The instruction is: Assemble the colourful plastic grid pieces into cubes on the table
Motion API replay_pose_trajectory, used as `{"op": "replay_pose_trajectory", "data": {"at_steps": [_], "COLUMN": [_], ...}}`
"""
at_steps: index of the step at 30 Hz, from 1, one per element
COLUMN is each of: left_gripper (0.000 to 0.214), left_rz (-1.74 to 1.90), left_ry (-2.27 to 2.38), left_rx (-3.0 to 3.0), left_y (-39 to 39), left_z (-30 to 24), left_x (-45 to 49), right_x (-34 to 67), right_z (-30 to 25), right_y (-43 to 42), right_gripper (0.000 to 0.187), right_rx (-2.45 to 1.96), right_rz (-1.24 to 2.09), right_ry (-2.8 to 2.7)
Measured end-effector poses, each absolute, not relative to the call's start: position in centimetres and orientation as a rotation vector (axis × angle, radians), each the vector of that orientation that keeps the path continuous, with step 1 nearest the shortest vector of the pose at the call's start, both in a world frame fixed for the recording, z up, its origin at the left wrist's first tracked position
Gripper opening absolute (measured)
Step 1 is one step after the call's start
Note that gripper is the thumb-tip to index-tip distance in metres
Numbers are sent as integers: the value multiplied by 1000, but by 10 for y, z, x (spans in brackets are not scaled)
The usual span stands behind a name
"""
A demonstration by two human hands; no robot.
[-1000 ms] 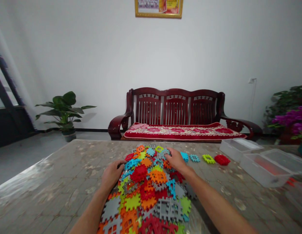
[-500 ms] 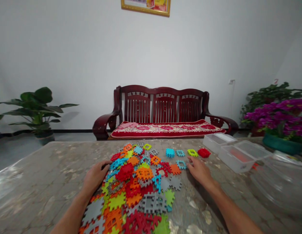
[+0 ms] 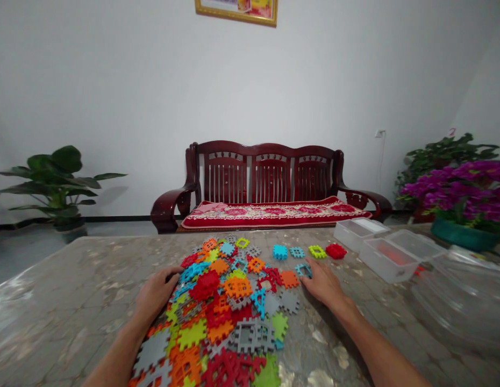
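Note:
A heap of flat interlocking plastic building pieces in red, orange, blue, green and grey lies on the table in front of me. My left hand rests at the heap's left edge, thumb and forefinger apart, holding nothing I can see. To the right of the heap, my right hand has thumb and fingers closed on the right side of a blue square-frame building piece. Beyond it sit a solid blue piece, another blue piece, a lime square frame and a red piece.
Clear plastic boxes stand at the right, one with something orange inside. Nearer lies a large transparent lid or container. A purple flower pot is at the right edge. Behind the table stands a wooden bench.
My right hand has moved left and its fingers have closed on the blue square frame, which has shifted slightly. My left hand stays beside the heap. The view has turned slightly right.

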State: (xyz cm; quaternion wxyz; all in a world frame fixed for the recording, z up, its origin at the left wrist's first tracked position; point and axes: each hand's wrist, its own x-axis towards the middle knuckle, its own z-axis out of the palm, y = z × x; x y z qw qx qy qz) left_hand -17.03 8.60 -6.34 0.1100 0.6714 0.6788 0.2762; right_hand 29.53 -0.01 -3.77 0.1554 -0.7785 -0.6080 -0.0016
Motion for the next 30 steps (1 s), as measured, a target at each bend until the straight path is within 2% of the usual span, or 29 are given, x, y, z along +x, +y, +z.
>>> {"op": "replay_pose_trajectory", "data": {"at_steps": [11, 21, 30], "left_gripper": [38, 35, 40], "left_rz": [785, 800, 741], "left_ry": [1991, 2018, 2013], "left_rx": [1991, 1962, 1986], "left_y": [86, 87, 84], "left_z": [-62, -64, -57], "left_x": [-170, -171, -168], "right_x": [306, 304, 298], "right_z": [-31, -24, -26], "right_y": [-2, 50, 69], "right_gripper": [51, 58, 60], "right_rx": [-2294, -2268, -2326], "right_rz": [-28, 27, 2], "right_ry": [-1646, -1404, -1414]}}
